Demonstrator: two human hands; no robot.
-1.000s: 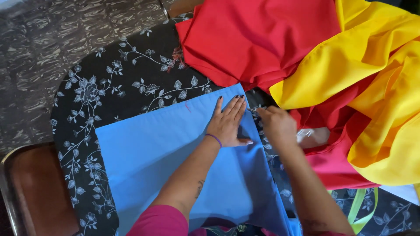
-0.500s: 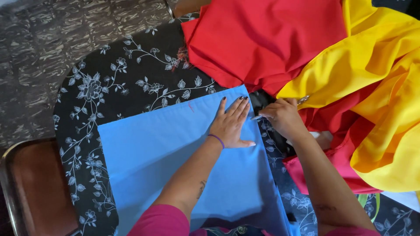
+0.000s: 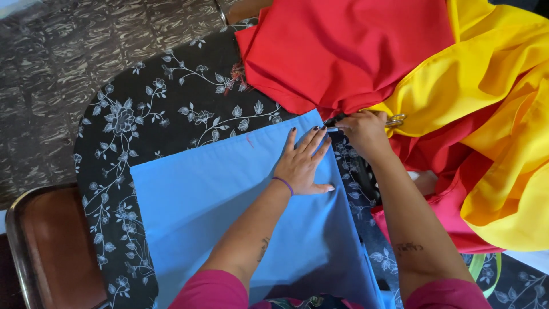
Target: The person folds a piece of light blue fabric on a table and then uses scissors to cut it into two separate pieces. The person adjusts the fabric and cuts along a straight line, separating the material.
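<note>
Since the earlier frames, the right hand (image 3: 364,130) has travelled up along the right edge of the blue fabric (image 3: 229,206) and now sits at that sheet's far right corner, while the left hand (image 3: 301,163) has stayed flat on the sheet near the same corner.

Left hand: palm down, fingers spread wide and straight, thumb out to the side. It presses on the blue fabric and grips nothing. A thin purple band circles the wrist.

Right hand: fingers curled closed around a pair of scissors (image 3: 394,120). Only part of a metal handle loop shows beyond the knuckles, and a short dark tip shows at the fabric corner. The blades are mostly hidden by the hand, so whether they are open or closed cannot be determined.

Blue fabric: lies flat on the table's black floral tablecloth (image 3: 148,120), with the far edge running diagonally. The near end is covered by the person's arms and pink sleeves and is cut off by the lower frame edge.

Red fabric (image 3: 343,51): bunched at the far side of the table, just beyond the right hand and reaching the blue corner. Its top is cut off by the frame.

Yellow fabric (image 3: 492,74): draped over the red on the right, running out of frame.

A brown chair seat (image 3: 51,246) stands at the lower left, partly cut off. A small pale object near the right forearm, between the folds, cannot be identified.
</note>
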